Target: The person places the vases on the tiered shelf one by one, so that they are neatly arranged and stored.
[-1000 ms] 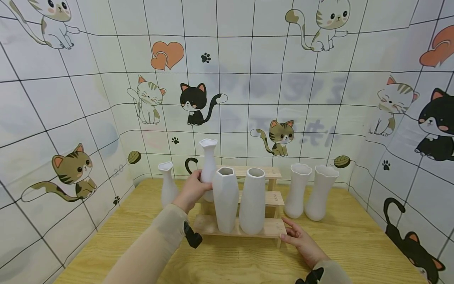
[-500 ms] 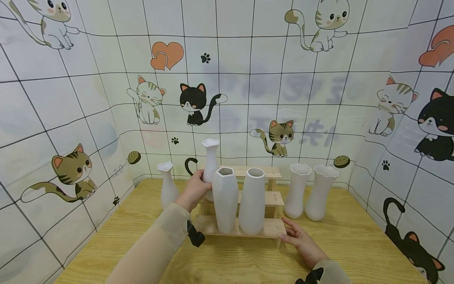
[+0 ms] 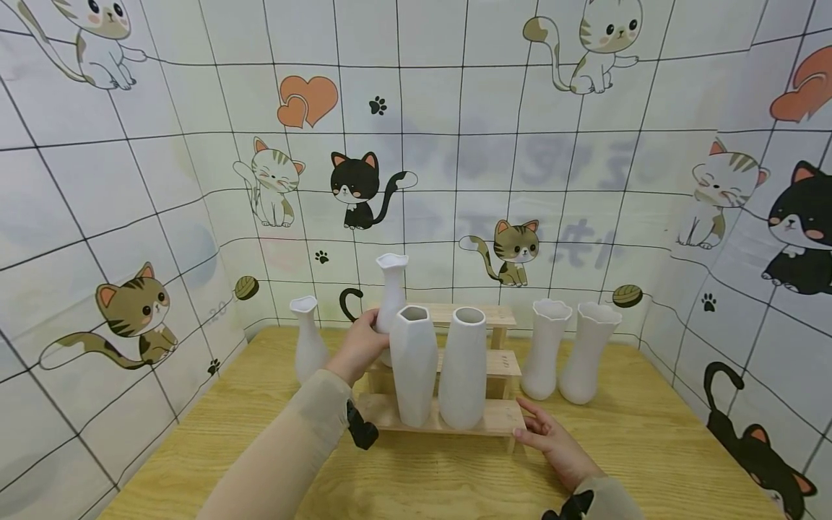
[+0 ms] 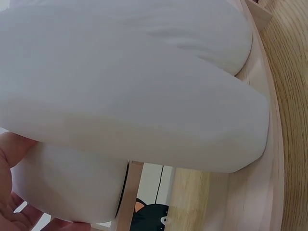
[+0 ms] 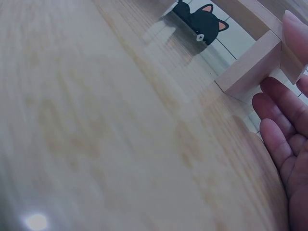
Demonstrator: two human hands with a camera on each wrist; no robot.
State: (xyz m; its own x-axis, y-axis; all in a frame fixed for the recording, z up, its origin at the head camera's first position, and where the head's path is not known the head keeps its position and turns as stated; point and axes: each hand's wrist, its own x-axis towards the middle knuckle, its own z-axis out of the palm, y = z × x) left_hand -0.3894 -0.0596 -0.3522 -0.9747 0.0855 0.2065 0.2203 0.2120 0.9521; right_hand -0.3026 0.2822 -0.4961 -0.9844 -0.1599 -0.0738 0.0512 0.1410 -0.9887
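From the head view I see my left hand with its grip wrapped round the lower body of a slim white vase with a wavy lip. The vase stands upright at the left end of the wooden stepped rack, over its middle step, behind the faceted vase; I cannot tell whether its base touches the step. The faceted vase and a smooth cylindrical vase stand side by side on the rack's near, lowest step.

My right hand lies flat on the bench at the rack's near right corner, fingers straight, fingertips touching the lowest step.

The left wrist view adds little of the scene: it is filled by white vase bodies close up, with a rack upright and the palm edge at lower left. It does show fingers curled under the rounded vase base.

The right wrist view shows what the head view cannot: the rack's corner post standing on the bench, with my relaxed fingers just beside it, one fingertip against the wood above.

Left of the rack a small narrow-necked vase stands on the bench; right of it, two flared vases stand side by side.
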